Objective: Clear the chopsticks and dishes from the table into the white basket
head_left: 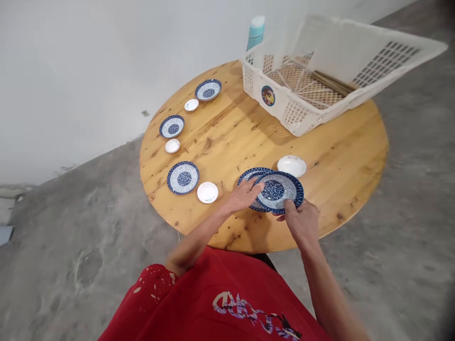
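Observation:
A blue-and-white plate (274, 190) is tilted slightly in front of me over the near side of the table. My right hand (304, 221) pinches its lower right rim, thumb on top and fingers underneath. At its left edge, my left hand (243, 195) is closed with the fingertips on the rim. Another blue-patterned plate (253, 174) shows partly from behind and below the held one; the rest of it is covered. Just beyond the plates lies a stack of small white dishes (292, 166).
On the round wooden table (227, 137), patterned plates (183, 178) and small white dishes (207, 192) stand paired along the left edge. A white plastic basket (302, 113) holding chopsticks (334, 83) occupies the far right. Behind it stands a turquoise bottle (256, 33) near the wall.

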`<state>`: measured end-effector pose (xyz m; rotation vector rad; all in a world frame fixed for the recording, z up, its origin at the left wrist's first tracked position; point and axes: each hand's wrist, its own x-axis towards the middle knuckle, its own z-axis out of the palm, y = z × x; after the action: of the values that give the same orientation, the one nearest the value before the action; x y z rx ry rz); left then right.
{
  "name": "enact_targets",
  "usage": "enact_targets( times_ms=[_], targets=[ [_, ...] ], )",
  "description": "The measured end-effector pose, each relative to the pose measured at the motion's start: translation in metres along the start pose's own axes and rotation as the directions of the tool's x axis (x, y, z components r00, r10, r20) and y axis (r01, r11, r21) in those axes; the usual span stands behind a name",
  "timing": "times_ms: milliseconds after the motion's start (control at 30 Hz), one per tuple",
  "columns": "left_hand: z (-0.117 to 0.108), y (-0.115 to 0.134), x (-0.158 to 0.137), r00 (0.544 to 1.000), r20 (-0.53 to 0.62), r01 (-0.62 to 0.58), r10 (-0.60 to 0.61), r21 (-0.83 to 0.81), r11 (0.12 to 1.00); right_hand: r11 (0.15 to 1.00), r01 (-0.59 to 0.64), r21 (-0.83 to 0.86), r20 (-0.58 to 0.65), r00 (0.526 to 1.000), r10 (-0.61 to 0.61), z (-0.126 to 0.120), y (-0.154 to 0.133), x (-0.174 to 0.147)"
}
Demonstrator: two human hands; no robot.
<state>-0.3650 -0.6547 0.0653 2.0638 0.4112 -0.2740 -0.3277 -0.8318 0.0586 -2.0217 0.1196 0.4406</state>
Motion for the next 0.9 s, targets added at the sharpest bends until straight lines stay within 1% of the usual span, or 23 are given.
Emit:
enact_targets(
  times_ms=[67, 167, 233, 300, 367, 467, 600, 767, 900],
  targets=[
    [0.003, 0.004, 0.005, 0.999, -0.044, -0.005, 0.008, 0.071, 0.997, 1.000, 0.006, -0.026, 0.066, 0.998, -0.004, -0.002, 0.002, 0.015],
    [0.005, 0.008, 0.009, 0.994, -0.109, 0.038, -0.017, 0.188, 0.981, 0.988, 0.041, -0.150, 0.118, 0.993, -0.023, -0.001, 0.005, 0.033],
    [0.006, 0.009, 0.011, 0.988, -0.148, 0.085, -0.049, 0.253, 0.964, 0.968, 0.093, -0.232, 0.138, 0.989, -0.062, 0.001, 0.008, 0.042],
    [0.007, 0.009, 0.013, 0.983, -0.164, 0.127, -0.079, 0.308, 0.943, 0.941, 0.158, -0.300, 0.153, 0.981, -0.116, 0.005, 0.012, 0.049],
    [0.007, 0.007, 0.015, 0.980, -0.162, 0.166, -0.113, 0.363, 0.917, 0.906, 0.209, -0.369, 0.168, 0.973, -0.156, 0.008, 0.016, 0.053],
    [0.006, 0.007, 0.018, 0.978, -0.144, 0.201, -0.153, 0.429, 0.881, 0.845, 0.239, -0.478, 0.182, 0.968, -0.171, 0.011, 0.020, 0.056],
    [0.005, 0.009, 0.020, 0.984, -0.114, 0.177, -0.139, 0.479, 0.859, 0.768, 0.246, -0.591, 0.168, 0.969, -0.180, 0.014, 0.020, 0.059],
    [0.003, 0.006, 0.024, 0.990, -0.083, 0.138, -0.111, 0.501, 0.854, 0.738, 0.244, -0.629, 0.175, 0.970, -0.171, 0.015, 0.020, 0.061],
    [0.003, 0.002, 0.025, 0.993, -0.063, 0.116, -0.098, 0.512, 0.851, 0.737, 0.248, -0.629, 0.178, 0.968, -0.174, 0.018, 0.026, 0.062]
  ],
)
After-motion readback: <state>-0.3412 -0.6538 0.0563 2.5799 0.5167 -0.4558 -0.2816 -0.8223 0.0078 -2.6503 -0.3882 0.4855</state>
